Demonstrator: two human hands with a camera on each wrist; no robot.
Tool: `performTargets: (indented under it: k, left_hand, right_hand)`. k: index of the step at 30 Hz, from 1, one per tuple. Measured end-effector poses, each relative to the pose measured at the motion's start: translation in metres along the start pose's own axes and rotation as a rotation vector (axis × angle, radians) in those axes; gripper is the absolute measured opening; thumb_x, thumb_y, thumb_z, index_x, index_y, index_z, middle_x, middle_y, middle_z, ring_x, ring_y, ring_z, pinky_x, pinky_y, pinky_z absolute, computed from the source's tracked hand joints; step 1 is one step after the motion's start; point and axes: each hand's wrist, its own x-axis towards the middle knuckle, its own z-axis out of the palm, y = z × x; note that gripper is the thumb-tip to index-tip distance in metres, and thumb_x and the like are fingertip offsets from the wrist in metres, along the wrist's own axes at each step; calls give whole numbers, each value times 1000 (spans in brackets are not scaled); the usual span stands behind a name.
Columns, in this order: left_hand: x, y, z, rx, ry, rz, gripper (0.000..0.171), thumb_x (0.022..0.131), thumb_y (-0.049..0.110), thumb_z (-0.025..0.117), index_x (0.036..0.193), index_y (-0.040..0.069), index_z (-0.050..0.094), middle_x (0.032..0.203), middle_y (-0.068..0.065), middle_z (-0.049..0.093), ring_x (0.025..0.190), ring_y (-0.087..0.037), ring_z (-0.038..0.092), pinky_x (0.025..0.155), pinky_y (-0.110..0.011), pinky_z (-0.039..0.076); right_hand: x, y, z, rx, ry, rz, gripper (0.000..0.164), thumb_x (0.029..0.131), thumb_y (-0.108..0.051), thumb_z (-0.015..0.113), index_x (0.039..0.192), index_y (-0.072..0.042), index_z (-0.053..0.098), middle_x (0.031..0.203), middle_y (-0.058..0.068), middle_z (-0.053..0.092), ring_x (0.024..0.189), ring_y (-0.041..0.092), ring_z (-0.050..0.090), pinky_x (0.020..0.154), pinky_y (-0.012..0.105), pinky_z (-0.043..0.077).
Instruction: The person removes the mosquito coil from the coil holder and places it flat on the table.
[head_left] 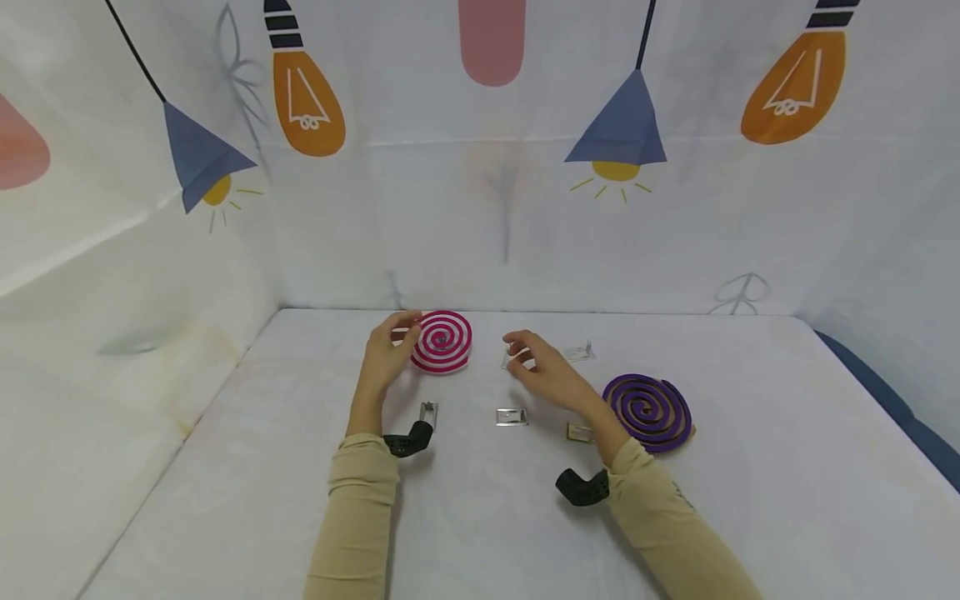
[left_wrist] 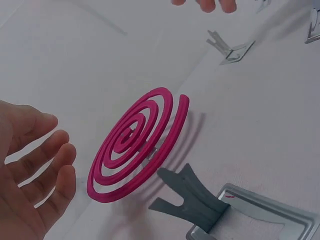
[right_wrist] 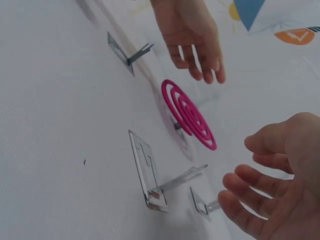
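Observation:
A pink mosquito coil [head_left: 442, 337] sits raised off the white table on a small metal stand, which the coil mostly hides. Just left of its edge is my left hand [head_left: 386, 354], fingers loosely bent and holding nothing; a gap shows between hand and coil in the left wrist view. My right hand [head_left: 551, 375] hovers over the table to the right of that coil, fingers relaxed, nothing in them. Beneath and behind it is a metal stand partly covered by the fingers. Another metal coil stand [head_left: 512, 417] lies in front, its upright prong visible in the right wrist view.
A purple mosquito coil [head_left: 647, 412] lies right of my right forearm. More metal stands surround the hands: one near the left wrist [head_left: 428, 412], one at the back [head_left: 579, 352], one beside the right forearm [head_left: 579, 432]. A printed curtain [head_left: 420, 225] borders the table's back.

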Motion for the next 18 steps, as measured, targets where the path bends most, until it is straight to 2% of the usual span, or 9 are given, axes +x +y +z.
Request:
performTargets:
  k: [3, 7, 11, 14, 18]
  left_hand:
    - [1, -5, 0, -9, 38, -19, 30, 97, 22, 52, 124, 15, 59, 122, -9, 59, 112, -25, 54, 86, -36, 48]
    - [1, -12, 2, -41, 80, -46, 28, 96, 18, 52, 122, 12, 61, 120, -10, 60, 108, -23, 56, 78, -25, 49]
    - [2, -19, 5, -78, 122, -56, 26, 95, 16, 53, 119, 11, 62, 117, -10, 60, 103, -21, 56, 69, -16, 48]
    - [4, -24, 5, -85, 177, -32, 25, 94, 13, 53, 117, 9, 63, 114, -12, 61, 101, -23, 57, 68, -16, 48]
    - [3, -33, 6, -94, 227, -17, 26, 93, 9, 53, 117, 5, 62, 115, -16, 61, 103, -28, 58, 75, -18, 46]
  right_hand:
    - [5, 1, 7, 41, -12, 16, 44, 97, -14, 50, 138, -7, 38, 128, 21, 50, 117, 30, 53, 96, 49, 44]
    - [11, 1, 13, 73, -26, 40, 48, 98, -15, 50, 141, -4, 33, 132, 23, 46, 121, 34, 50, 100, 53, 40]
    - [17, -1, 18, 100, -33, 67, 51, 98, -18, 51, 142, -4, 31, 135, 23, 44, 124, 35, 48, 102, 52, 40]
    - [23, -2, 22, 150, -35, 83, 53, 97, -17, 52, 143, -4, 30, 136, 23, 42, 125, 35, 48, 101, 49, 42]
    - [30, -1, 30, 248, -29, 135, 55, 95, -14, 51, 144, -3, 27, 138, 23, 40, 125, 35, 48, 96, 43, 47]
